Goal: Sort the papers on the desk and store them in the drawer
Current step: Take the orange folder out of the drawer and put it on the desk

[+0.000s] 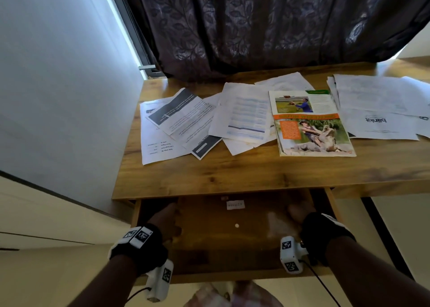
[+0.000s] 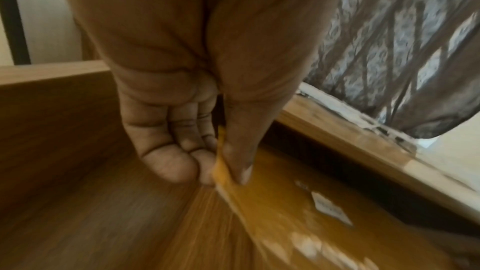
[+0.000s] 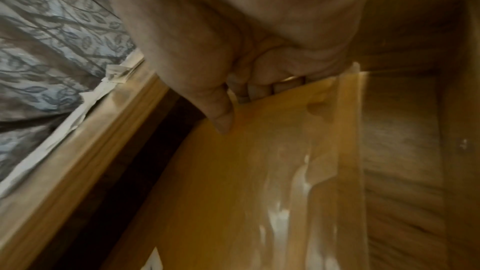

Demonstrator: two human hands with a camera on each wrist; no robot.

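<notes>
The desk drawer [image 1: 232,278] is pulled out below the desk top. Inside it lies an amber see-through plastic folder [image 1: 232,234] with a small white label [image 1: 235,204]. My left hand [image 1: 166,223] pinches the folder's left edge [image 2: 221,169] between thumb and fingers. My right hand [image 1: 300,213] grips its right edge [image 3: 259,161], thumb [image 3: 221,118] on top and fingers underneath. Loose printed papers [image 1: 176,122] lie scattered on the wooden desk [image 1: 209,176], beside a colour magazine [image 1: 311,125] and a white stack [image 1: 377,106] at the right.
A dark leaf-patterned curtain [image 1: 256,22] hangs behind the desk. A white wall [image 1: 58,85] runs close along the desk's left side. A bare strip of desk top lies between the papers and the front edge. The drawer's wooden side walls [image 2: 52,100] enclose both hands.
</notes>
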